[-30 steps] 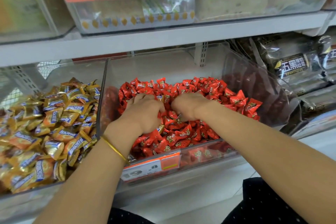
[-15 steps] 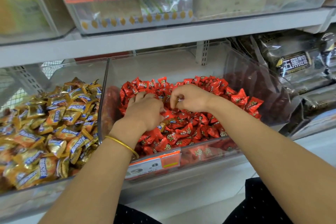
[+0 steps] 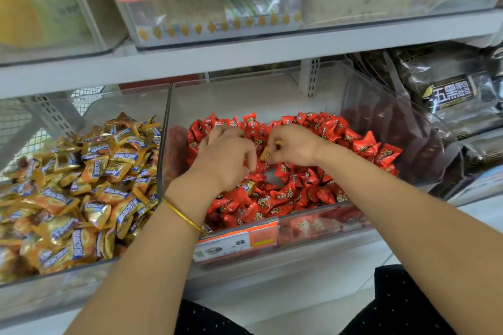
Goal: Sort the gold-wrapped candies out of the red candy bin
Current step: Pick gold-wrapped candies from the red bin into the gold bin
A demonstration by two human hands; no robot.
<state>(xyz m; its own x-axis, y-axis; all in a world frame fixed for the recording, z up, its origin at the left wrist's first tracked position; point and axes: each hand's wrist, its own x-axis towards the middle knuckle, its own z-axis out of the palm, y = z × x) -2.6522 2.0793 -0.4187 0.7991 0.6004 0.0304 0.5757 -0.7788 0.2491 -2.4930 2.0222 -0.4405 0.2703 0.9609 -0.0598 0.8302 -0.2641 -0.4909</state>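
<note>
The clear red candy bin (image 3: 381,128) holds a heap of red-wrapped candies (image 3: 299,193). My right hand (image 3: 295,147) hovers over the heap's middle and pinches a gold-wrapped candy (image 3: 263,155) at its fingertips. My left hand (image 3: 226,160), with a gold bangle on the wrist, is just left of it. Its fingers curl loosely down over the red candies, and I see nothing in them. Another gold-wrapped candy (image 3: 247,186) lies among the red ones under that hand's heel.
A clear bin of gold-wrapped candies (image 3: 81,187) stands directly left, behind a shared clear wall. An orange price tag (image 3: 236,242) hangs on the red bin's front. Dark snack bags (image 3: 449,95) fill the right. A shelf (image 3: 245,54) with more bins runs overhead.
My right hand has lifted out of the red pile with a gold candy pinched in its fingers. My left hand rose a little and shifted back, its fingers loosening.
</note>
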